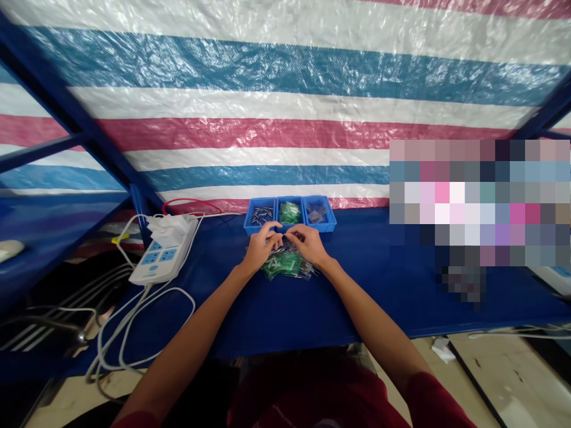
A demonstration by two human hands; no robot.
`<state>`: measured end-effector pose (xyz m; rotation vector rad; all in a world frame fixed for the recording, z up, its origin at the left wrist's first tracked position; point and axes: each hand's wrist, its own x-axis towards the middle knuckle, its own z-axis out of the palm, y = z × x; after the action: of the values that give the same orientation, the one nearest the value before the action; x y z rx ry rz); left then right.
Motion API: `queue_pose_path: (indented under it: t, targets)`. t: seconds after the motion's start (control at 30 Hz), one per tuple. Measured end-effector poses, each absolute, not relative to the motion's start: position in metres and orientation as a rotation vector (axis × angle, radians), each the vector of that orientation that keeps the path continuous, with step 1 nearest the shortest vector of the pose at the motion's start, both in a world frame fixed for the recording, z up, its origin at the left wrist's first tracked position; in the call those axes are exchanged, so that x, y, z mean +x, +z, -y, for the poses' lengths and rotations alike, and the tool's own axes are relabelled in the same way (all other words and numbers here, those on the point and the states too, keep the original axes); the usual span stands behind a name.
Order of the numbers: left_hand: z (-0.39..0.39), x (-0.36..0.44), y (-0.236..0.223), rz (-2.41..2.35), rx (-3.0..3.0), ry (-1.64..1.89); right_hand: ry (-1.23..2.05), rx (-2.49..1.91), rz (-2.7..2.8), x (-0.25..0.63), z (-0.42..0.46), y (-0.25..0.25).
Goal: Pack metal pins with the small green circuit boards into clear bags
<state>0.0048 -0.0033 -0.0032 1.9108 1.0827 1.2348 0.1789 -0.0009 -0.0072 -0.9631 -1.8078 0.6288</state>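
The left hand and the right hand are close together over a messy pile of small green and clear bags on the blue bench, with their fingers bent and nearly meeting, but I cannot tell if they are pinching some tiny thing. Just behind the hands sit three blue boxes in a row, with thin shiny metal sticks in the left one, green stuff in the middle and see-through bits in the right. Off to the left, a white plug strip lies on the bench with loopy white wires.
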Motion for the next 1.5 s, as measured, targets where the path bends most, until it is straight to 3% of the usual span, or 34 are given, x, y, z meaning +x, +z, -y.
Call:
queue_pose_path:
  t: [0.27, 0.5, 0.8, 1.17, 1.5]
  targets:
    - [0.0, 0.01, -0.005, -1.052, 1.606, 1.357, 0.803, -1.003, 1.711, 0.177, 0.002, -0.009]
    - [0.002, 0.011, -0.002, -0.994, 1.609, 1.452, 0.672, -1.106, 1.662, 0.178, 0.003, -0.007]
    - [0.009, 0.005, 0.006, -1.235, 2.127, 1.49, 0.604, -1.133, 1.605, 0.182, 0.001, -0.007]
    - [-0.003, 0.001, -0.005, -1.36, 1.836, 1.785, 0.599, -1.117, 1.605, 0.183, 0.001, -0.006]
    - [-0.005, 0.0, -0.003, -1.426, 1.759, 1.768, 0.596, -1.121, 1.605, 0.183, 0.002, -0.005]
